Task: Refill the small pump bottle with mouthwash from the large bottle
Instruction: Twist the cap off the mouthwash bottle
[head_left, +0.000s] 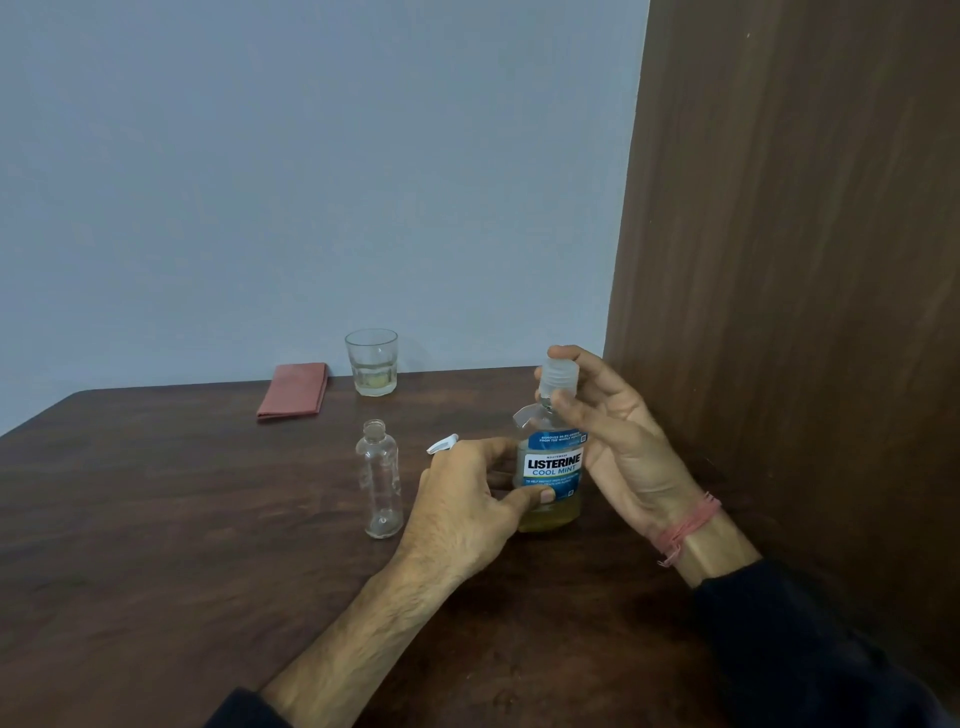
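Standing upright on the dark wooden table (156, 519), the large mouthwash bottle (551, 467) is showing its blue Listerine Cool Mint label toward the camera, with yellowish liquid filling only its lower part. The left hand (467, 499) is wrapping around the bottle's body from the left, its thumb pressing across the lower edge of the label. The right hand (613, 436) is gripping the clear cap (560, 376) at the top of the bottle, thumb and fingertips curling around it; a red thread band (685, 530) is circling that wrist, and dark sleeves are covering both forearms toward the bottom of the frame.

Just to the left of the left hand, the small clear bottle (380, 480) is standing upright and open-necked, looking empty. A white pump head (442, 445) is lying on the table between the two bottles, partly hidden behind the left hand's knuckles.

Farther back, near the pale blue wall, a drinking glass (371, 362) is holding a little pale liquid at its bottom, and a folded reddish cloth (293, 391) is lying just to its left. A brown wooden panel (805, 234) is rising along the right side of the table.
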